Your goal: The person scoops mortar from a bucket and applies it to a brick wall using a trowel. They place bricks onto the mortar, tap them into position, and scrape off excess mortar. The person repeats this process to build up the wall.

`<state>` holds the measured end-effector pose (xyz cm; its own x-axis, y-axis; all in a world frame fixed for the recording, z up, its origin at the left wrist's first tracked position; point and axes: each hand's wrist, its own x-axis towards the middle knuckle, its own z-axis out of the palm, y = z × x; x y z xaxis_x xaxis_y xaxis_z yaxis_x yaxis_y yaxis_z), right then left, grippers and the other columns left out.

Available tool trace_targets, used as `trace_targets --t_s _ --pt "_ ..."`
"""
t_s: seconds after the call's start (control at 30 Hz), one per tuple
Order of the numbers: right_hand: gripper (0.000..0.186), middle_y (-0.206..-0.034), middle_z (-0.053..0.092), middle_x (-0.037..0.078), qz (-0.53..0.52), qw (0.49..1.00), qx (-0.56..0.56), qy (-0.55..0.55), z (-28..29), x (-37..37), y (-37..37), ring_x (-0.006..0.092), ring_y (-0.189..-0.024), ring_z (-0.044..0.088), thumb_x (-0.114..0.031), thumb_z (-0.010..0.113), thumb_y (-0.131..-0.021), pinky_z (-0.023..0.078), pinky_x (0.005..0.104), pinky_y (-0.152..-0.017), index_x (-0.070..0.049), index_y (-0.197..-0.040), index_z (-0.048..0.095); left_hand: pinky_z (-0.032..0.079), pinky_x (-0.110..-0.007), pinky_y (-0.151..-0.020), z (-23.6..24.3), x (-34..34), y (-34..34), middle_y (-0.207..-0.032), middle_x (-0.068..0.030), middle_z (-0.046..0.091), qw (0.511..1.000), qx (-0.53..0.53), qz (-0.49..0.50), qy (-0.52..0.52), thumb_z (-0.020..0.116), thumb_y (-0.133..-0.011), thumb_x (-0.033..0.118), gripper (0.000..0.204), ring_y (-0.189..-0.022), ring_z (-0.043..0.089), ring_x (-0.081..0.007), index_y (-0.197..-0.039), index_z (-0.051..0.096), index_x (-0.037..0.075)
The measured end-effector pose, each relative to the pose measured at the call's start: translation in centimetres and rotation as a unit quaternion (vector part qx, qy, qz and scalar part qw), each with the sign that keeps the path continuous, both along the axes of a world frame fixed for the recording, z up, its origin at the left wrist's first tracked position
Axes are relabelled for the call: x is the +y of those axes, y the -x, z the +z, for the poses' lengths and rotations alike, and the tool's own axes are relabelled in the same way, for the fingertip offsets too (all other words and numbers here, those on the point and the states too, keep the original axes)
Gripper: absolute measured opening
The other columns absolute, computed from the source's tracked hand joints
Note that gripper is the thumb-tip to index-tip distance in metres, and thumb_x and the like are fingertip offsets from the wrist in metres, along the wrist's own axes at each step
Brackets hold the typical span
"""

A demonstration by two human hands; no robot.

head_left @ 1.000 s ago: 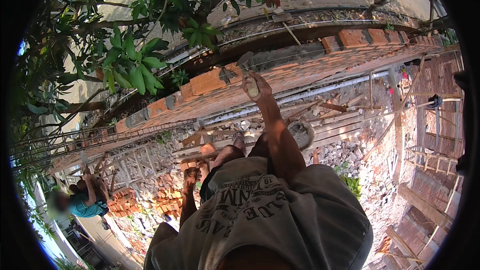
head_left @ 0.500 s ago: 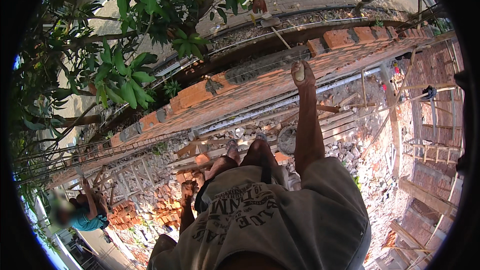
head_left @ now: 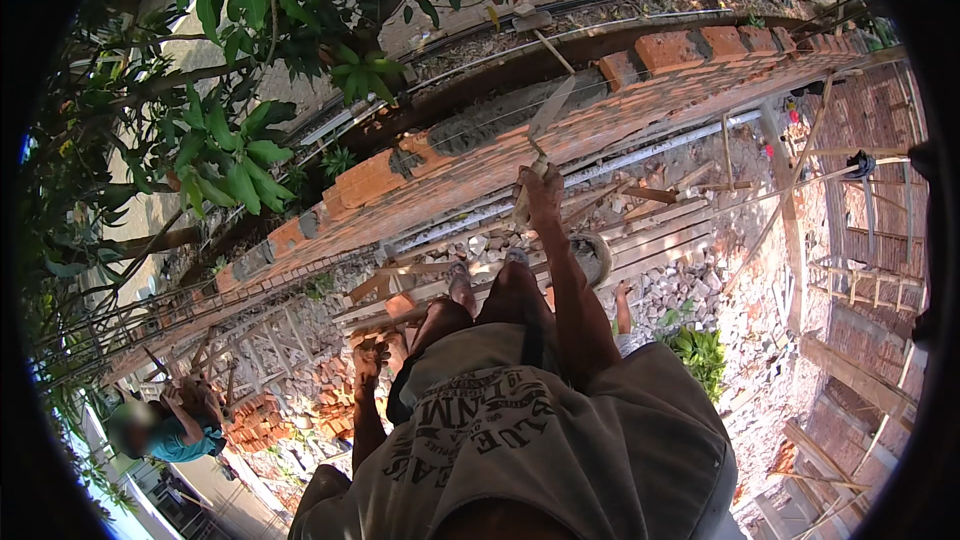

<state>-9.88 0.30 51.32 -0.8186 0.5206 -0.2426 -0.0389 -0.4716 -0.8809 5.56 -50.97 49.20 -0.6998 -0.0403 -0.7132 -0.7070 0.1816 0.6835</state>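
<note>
My right hand (head_left: 541, 195) is closed around the handle of a trowel (head_left: 552, 112), whose long blade points up and away beside the brick wall (head_left: 450, 185). Wet grey mortar (head_left: 475, 130) is spread along the wall's top course, left of the blade, between laid orange bricks (head_left: 370, 182). Lower down, near my left knee, my left hand (head_left: 370, 358) has curled fingers; what they hold, if anything, is too small to make out. A round bucket (head_left: 594, 252) stands partly hidden behind my right forearm.
Wooden planks (head_left: 660, 240) and rubble lie below the wall. Broken bricks (head_left: 255, 425) are heaped at left, near a person in a green shirt (head_left: 185, 435). Another person's arm (head_left: 623, 308) shows right of my forearm. Leafy branches (head_left: 230, 155) overhang the far left.
My right hand has moved left and back toward me from the wall top, and the trowel blade now shows. The other person's arm and green leaves have come into view on the right.
</note>
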Motion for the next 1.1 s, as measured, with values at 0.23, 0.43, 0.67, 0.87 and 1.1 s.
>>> trace_targets --t_s 0.23,0.43,0.67,0.87,1.1 --pt "0.020 -0.083 0.063 0.012 -0.060 0.996 -0.060 -0.025 -6.6 7.7 -0.5 0.0190 -0.059 0.059 -0.018 0.063 -0.089 0.050 0.0339 -0.050 -0.003 -0.098 0.054 0.035 -0.023 -0.045 -0.4 0.5 -1.8 -0.068 -0.0002 0.053 0.981 -0.171 0.072 -0.050 0.062 -0.082 0.016 0.011 -0.051 0.049 -0.0119 -0.087 0.058 0.007" --pt "0.017 -0.087 0.060 0.010 -0.042 0.999 -0.009 -0.026 -9.4 1.9 0.2 0.0182 -0.072 0.061 -0.011 0.062 -0.088 0.055 0.0352 -0.063 -0.004 -0.103 0.054 0.039 -0.023 -0.046 2.0 3.3 -3.5 -0.067 -0.0022 0.061 0.989 -0.080 -0.061 0.112 0.068 -0.084 0.033 0.028 -0.054 0.056 -0.0106 -0.081 0.062 0.006" --pt "0.023 -0.081 0.059 0.005 -0.040 0.998 -0.044 0.015 -11.8 -5.8 1.0 0.0123 -0.067 0.055 -0.010 0.068 -0.084 0.048 0.0273 -0.059 -0.001 -0.099 0.052 0.044 -0.026 -0.045 1.2 0.1 -1.7 -0.076 -0.0075 0.067 0.991 -0.132 0.009 0.010 0.062 -0.088 0.024 0.026 -0.061 0.064 -0.0162 -0.100 0.066 0.002" --pt "0.027 -0.082 0.059 0.003 0.034 0.992 -0.076 -0.095 -13.3 -13.1 1.9 0.0111 -0.070 0.054 -0.015 0.071 -0.084 0.047 0.0274 -0.062 -0.003 -0.099 0.051 0.042 -0.024 -0.048 1.8 -2.9 -0.7 -0.078 -0.0061 0.065 0.987 -0.093 -0.110 0.074 0.058 -0.086 0.034 0.037 -0.054 0.054 -0.0113 -0.101 0.065 0.001" --pt "0.034 -0.061 0.057 0.013 0.037 0.951 -0.100 -0.290 -11.1 -22.5 1.5 0.0329 -0.054 0.056 -0.014 0.066 -0.084 0.045 0.0379 -0.050 0.005 -0.107 0.049 0.044 -0.027 -0.051 0.6 -8.0 2.3 -0.064 -0.0024 0.057 0.945 -0.141 -0.252 0.152 0.054 -0.089 0.031 0.030 -0.056 0.055 -0.0106 -0.081 0.062 0.003"
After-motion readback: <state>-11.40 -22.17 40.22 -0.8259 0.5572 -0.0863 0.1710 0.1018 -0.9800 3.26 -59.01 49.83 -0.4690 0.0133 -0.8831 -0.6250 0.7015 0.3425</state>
